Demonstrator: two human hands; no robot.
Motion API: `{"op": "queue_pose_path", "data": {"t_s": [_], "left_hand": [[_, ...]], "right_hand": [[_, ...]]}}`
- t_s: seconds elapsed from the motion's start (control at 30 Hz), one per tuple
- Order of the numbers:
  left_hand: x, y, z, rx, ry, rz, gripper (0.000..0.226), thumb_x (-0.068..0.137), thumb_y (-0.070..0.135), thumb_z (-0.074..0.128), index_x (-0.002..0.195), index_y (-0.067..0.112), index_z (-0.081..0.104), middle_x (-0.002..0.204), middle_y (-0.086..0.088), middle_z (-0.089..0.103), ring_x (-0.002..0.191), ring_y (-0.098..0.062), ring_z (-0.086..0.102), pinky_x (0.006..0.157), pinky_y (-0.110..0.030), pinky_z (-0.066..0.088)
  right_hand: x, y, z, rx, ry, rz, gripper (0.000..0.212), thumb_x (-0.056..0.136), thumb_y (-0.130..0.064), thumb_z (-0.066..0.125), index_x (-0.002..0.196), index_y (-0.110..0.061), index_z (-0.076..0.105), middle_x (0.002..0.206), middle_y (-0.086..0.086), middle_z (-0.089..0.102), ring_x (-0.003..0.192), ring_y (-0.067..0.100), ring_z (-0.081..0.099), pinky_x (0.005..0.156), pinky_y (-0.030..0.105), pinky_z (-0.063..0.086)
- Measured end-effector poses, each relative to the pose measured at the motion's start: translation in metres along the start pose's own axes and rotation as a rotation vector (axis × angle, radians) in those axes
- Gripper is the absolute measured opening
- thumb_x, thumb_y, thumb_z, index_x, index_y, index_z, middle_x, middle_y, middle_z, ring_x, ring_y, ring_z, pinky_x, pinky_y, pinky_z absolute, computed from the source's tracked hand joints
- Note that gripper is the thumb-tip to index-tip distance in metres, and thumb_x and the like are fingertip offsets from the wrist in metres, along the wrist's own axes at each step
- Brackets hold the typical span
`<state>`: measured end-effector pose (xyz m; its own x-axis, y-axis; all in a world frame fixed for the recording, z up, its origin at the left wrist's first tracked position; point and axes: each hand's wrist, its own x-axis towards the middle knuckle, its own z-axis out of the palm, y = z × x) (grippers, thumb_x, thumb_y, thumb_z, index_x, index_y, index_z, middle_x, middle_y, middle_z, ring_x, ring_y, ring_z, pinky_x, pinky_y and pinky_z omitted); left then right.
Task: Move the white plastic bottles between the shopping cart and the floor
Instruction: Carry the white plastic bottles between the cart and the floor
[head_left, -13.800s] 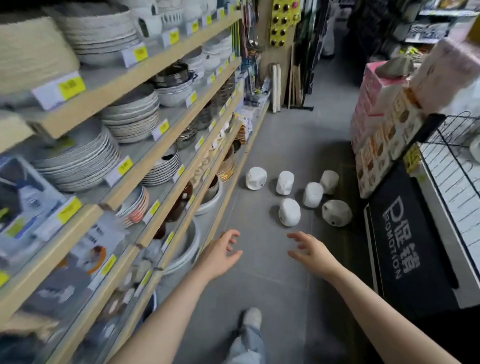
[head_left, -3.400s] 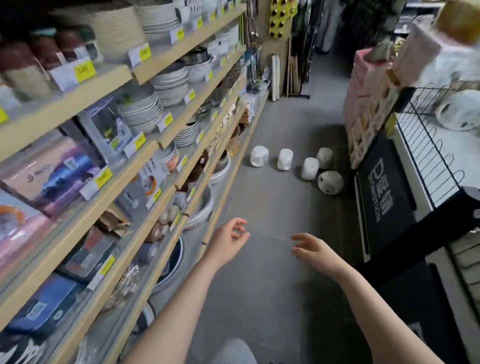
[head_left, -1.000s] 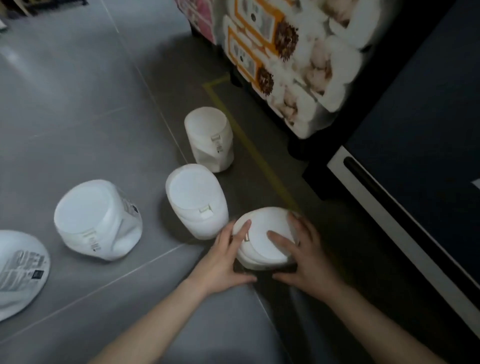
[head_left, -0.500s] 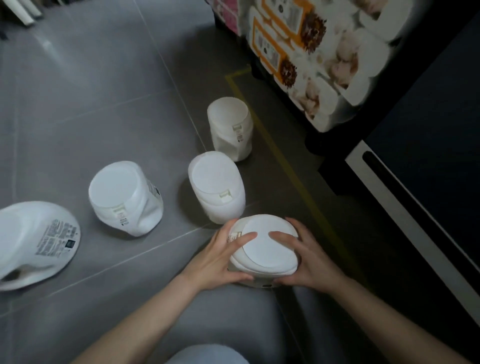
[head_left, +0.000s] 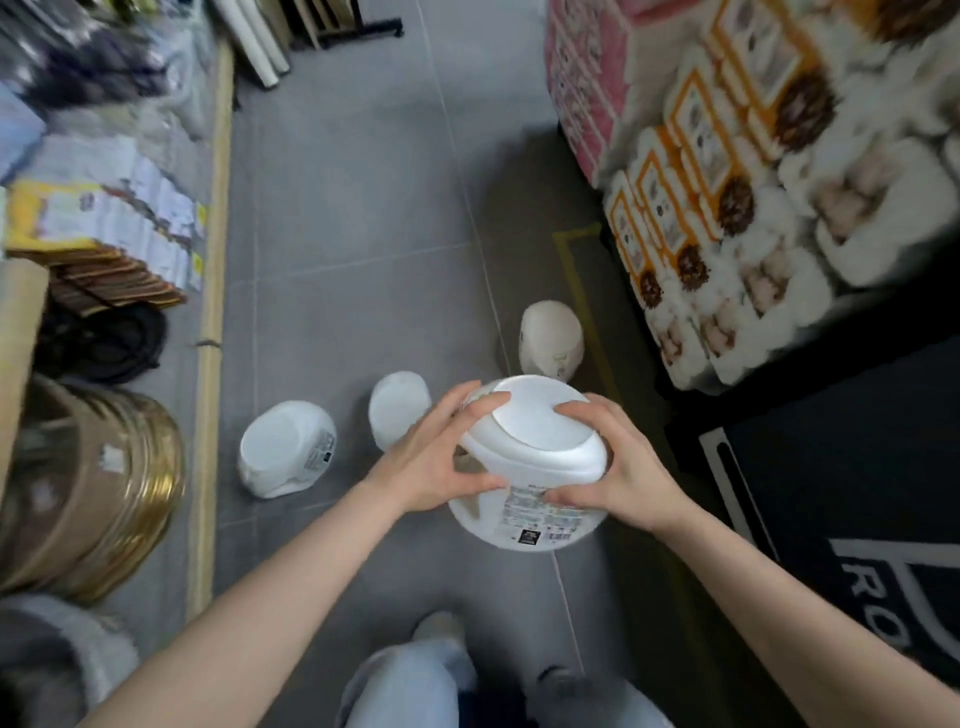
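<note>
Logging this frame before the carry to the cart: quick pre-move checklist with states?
1. Two-handed hold: left hand and right hand both grip the held bottle from opposite sides. Ok.
2. Bottle off the floor: looks lifted, above the others. Ok.
3. Cap sealed: the cap does not show. Cannot tell.
4. Remaining bottles apart from the lift: three floor bottles stand apart from the hands. Ok.
5. Cart in reach: no cart in view. Cannot tell.
6. Footing: shoe on bare floor. Ok.
</note>
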<state>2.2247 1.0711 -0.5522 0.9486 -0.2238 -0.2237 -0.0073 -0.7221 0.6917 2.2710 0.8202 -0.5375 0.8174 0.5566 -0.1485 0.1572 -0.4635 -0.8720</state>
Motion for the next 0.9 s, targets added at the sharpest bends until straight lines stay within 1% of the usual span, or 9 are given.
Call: {"op": "queue_pose_path", "data": {"t_s": [0.1,0.23,0.3,0.4,0.5,0.57,0.63,0.73,0.9], "left_hand": [[-0.028,0.046,-0.057,-0.127,0.125,-0.061,0.076,0.066,0.063,0.056,0.133,0.058,0.019,0.151,0.006,0.024,0.138,-0.006,0.022,0.113,-0.031,0.022],[-0.068,0.106,-0.124,-0.326,0.309,-0.138,0.061,0.073,0.054,0.055,0.130,0.056,0.033,0.136,0.014,0.041,0.125,-0.002,0.036,0.105,-0.024,0.028],[-0.090,0.132,-0.154,-0.405,0.378,-0.208,0.056,0.072,0.057,0.053,0.124,0.061,0.033,0.129,0.018,0.043,0.120,0.000,0.039,0.102,-0.025,0.031],[-0.120,0.157,-0.190,-0.466,0.477,-0.263,0.050,0.072,0.060,0.051,0.119,0.066,0.033,0.123,0.022,0.043,0.118,-0.007,0.043,0.104,-0.033,0.035],[-0.146,0.172,-0.223,-0.470,0.551,-0.290,0.044,0.076,0.057,0.050,0.117,0.063,0.036,0.118,0.025,0.041,0.114,-0.005,0.045,0.105,-0.037,0.036],[-0.162,0.174,-0.241,-0.471,0.591,-0.303,0.043,0.075,0.062,0.049,0.117,0.064,0.038,0.121,0.021,0.042,0.116,-0.004,0.045,0.106,-0.039,0.037],[-0.180,0.172,-0.254,-0.499,0.652,-0.320,0.044,0.073,0.066,0.048,0.116,0.066,0.039,0.127,0.014,0.042,0.119,-0.008,0.045,0.105,-0.042,0.039],[-0.207,0.170,-0.267,-0.492,0.765,-0.379,0.046,0.073,0.067,0.048,0.118,0.064,0.039,0.129,0.011,0.042,0.116,-0.010,0.049,0.102,-0.042,0.042],[-0.252,0.174,-0.271,-0.503,0.950,-0.486,0.054,0.074,0.072,0.049,0.126,0.059,0.038,0.130,0.006,0.045,0.110,-0.018,0.055,0.094,-0.051,0.048]], "right_hand": [[0.006,-0.078,-0.023,0.067,0.005,0.017,0.071,0.052,-0.051,0.079,0.115,-0.045,0.047,0.121,-0.025,0.045,0.114,0.003,0.046,0.094,0.021,0.043],[0.007,-0.177,-0.044,0.247,0.008,0.124,0.063,0.054,-0.048,0.077,0.110,-0.042,0.050,0.110,-0.014,0.056,0.101,0.013,0.059,0.081,0.032,0.054],[0.007,-0.222,-0.049,0.313,-0.001,0.142,0.064,0.056,-0.047,0.077,0.113,-0.037,0.051,0.109,-0.010,0.059,0.099,0.016,0.063,0.080,0.037,0.057],[0.007,-0.279,-0.050,0.346,-0.026,0.169,0.068,0.058,-0.048,0.079,0.118,-0.030,0.051,0.110,-0.002,0.060,0.098,0.020,0.066,0.080,0.045,0.057],[0.007,-0.329,-0.044,0.366,-0.022,0.163,0.065,0.059,-0.048,0.079,0.116,-0.027,0.054,0.108,-0.002,0.062,0.096,0.020,0.067,0.081,0.043,0.058],[0.010,-0.354,-0.037,0.382,-0.033,0.148,0.059,0.063,-0.042,0.079,0.115,-0.027,0.055,0.108,-0.002,0.063,0.095,0.018,0.067,0.079,0.037,0.058],[0.016,-0.374,-0.028,0.375,-0.086,0.121,0.056,0.064,-0.042,0.080,0.113,-0.030,0.055,0.109,-0.001,0.064,0.093,0.017,0.068,0.079,0.036,0.058],[0.028,-0.399,-0.014,0.315,-0.177,0.072,0.062,0.058,-0.054,0.079,0.112,-0.035,0.056,0.108,-0.004,0.065,0.096,0.017,0.067,0.084,0.042,0.057],[0.051,-0.438,0.011,0.244,-0.376,-0.048,0.064,0.054,-0.056,0.079,0.108,-0.030,0.060,0.105,-0.001,0.066,0.094,0.019,0.067,0.083,0.041,0.057]]}}
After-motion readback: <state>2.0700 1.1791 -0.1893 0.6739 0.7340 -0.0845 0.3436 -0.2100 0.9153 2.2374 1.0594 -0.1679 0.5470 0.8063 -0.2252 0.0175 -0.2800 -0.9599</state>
